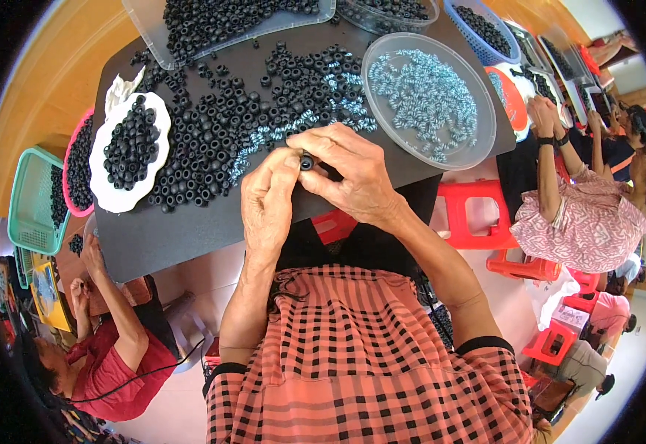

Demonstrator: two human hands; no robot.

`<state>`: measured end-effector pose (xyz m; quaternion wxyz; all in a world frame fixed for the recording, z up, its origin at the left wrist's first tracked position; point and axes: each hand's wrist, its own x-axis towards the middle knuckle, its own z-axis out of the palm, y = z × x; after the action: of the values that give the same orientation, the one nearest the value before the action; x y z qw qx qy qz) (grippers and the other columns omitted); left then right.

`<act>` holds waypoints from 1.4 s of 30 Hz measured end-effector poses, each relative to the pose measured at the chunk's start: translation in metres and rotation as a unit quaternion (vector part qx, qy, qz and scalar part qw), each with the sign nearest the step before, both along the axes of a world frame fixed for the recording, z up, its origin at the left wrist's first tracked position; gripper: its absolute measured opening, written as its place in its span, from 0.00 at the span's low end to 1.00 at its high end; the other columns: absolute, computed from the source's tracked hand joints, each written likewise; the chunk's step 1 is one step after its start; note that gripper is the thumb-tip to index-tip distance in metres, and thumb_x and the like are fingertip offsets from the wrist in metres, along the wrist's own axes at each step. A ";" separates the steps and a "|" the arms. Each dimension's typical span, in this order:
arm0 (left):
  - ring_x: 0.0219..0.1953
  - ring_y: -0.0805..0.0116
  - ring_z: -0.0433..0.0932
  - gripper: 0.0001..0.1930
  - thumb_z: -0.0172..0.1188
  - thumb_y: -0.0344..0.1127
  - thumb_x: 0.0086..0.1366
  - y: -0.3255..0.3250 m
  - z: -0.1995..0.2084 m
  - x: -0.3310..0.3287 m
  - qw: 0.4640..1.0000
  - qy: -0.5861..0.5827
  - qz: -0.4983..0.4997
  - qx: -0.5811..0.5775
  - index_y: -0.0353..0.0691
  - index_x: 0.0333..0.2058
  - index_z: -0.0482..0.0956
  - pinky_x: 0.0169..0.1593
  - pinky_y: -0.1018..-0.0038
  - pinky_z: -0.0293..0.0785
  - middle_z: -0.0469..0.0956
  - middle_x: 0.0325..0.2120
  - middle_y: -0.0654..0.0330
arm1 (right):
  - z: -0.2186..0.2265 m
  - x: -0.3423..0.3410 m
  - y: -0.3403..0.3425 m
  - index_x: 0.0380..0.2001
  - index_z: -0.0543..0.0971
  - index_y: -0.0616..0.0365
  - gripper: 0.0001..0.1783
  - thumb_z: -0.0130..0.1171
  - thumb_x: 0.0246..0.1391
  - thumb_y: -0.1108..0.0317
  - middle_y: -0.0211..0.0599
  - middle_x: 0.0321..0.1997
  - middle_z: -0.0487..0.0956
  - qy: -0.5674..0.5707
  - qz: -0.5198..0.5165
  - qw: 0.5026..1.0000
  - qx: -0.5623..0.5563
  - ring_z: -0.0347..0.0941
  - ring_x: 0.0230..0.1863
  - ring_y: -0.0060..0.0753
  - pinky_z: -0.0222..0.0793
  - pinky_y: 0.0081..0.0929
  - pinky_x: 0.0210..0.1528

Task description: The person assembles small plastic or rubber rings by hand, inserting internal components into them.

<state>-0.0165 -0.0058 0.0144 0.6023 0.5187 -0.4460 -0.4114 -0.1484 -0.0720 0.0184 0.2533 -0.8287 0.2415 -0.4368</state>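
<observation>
Between my two hands, above the front part of the dark table (167, 248), is a small black ring-shaped part (307, 162) with a hole in its middle. My left hand (267, 196) is closed, its thumb and forefinger pinching the part from the left. Closed round it from the right, my right hand (352, 174) has its forefinger above and its thumb below. Anything else inside the fingers is hidden. Just beyond my hands lie many loose black rings (212, 137) and a strip of small pale-blue metal coils (304, 122).
A round clear tub (487, 118) of blue coils stands right. White scalloped plate (161, 144) with black rings lies left; a clear bin (149, 37) stands behind. Beyond the left edge are a pink basket (69, 159) and green basket (31, 177). Other people sit either side; red stools (478, 235) stand right.
</observation>
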 end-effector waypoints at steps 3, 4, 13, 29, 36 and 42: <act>0.28 0.82 0.66 0.15 0.47 0.38 0.68 0.000 -0.001 0.003 1.000 -0.003 -0.004 0.008 0.31 0.36 0.76 0.34 0.81 0.65 0.74 0.23 0.68 | 0.003 0.000 0.000 0.42 0.78 0.58 0.20 0.65 0.41 0.72 0.37 0.39 0.77 -0.003 0.000 1.000 -0.008 0.74 0.36 0.37 0.71 0.31 0.40; 0.27 0.82 0.65 0.15 0.47 0.38 0.68 0.000 -0.002 0.003 1.000 -0.014 -0.008 0.017 0.31 0.36 0.76 0.33 0.81 0.64 0.74 0.23 0.69 | 0.003 -0.001 -0.001 0.43 0.78 0.58 0.21 0.66 0.41 0.72 0.36 0.39 0.77 -0.008 -0.002 1.000 -0.015 0.73 0.36 0.36 0.71 0.31 0.40; 0.30 0.80 0.67 0.16 0.48 0.40 0.67 -0.004 -0.006 0.001 0.996 0.073 -0.044 0.005 0.31 0.36 0.77 0.36 0.81 0.64 0.75 0.26 0.66 | 0.001 -0.001 -0.002 0.44 0.78 0.55 0.24 0.67 0.38 0.73 0.34 0.39 0.76 -0.005 0.011 1.000 -0.014 0.72 0.34 0.33 0.72 0.29 0.35; 0.34 0.77 0.72 0.12 0.50 0.33 0.65 -0.004 -0.003 0.003 0.980 0.186 -0.074 0.006 0.29 0.36 0.76 0.41 0.81 0.67 0.77 0.30 0.61 | 0.004 -0.004 0.002 0.43 0.79 0.55 0.24 0.68 0.37 0.74 0.36 0.41 0.77 -0.013 -0.006 0.999 0.045 0.75 0.38 0.36 0.74 0.28 0.38; 0.35 0.77 0.73 0.13 0.49 0.35 0.66 -0.005 -0.001 0.002 0.978 0.192 -0.077 0.006 0.30 0.38 0.77 0.42 0.79 0.68 0.78 0.31 0.60 | 0.006 -0.004 0.002 0.43 0.79 0.55 0.23 0.69 0.37 0.73 0.36 0.40 0.77 -0.015 -0.009 0.999 0.043 0.75 0.38 0.36 0.74 0.29 0.38; 0.32 0.80 0.70 0.14 0.49 0.37 0.67 -0.003 -0.004 0.007 0.991 0.104 -0.082 0.022 0.32 0.37 0.78 0.39 0.81 0.66 0.77 0.28 0.66 | 0.003 -0.001 0.004 0.42 0.79 0.56 0.23 0.68 0.37 0.74 0.35 0.40 0.77 -0.024 -0.011 0.999 0.030 0.75 0.36 0.35 0.73 0.28 0.37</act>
<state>-0.0099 -0.0084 0.0102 0.5980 0.4484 -0.4128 -0.5204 -0.1495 -0.0683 0.0216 0.2793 -0.8071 0.2576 -0.4520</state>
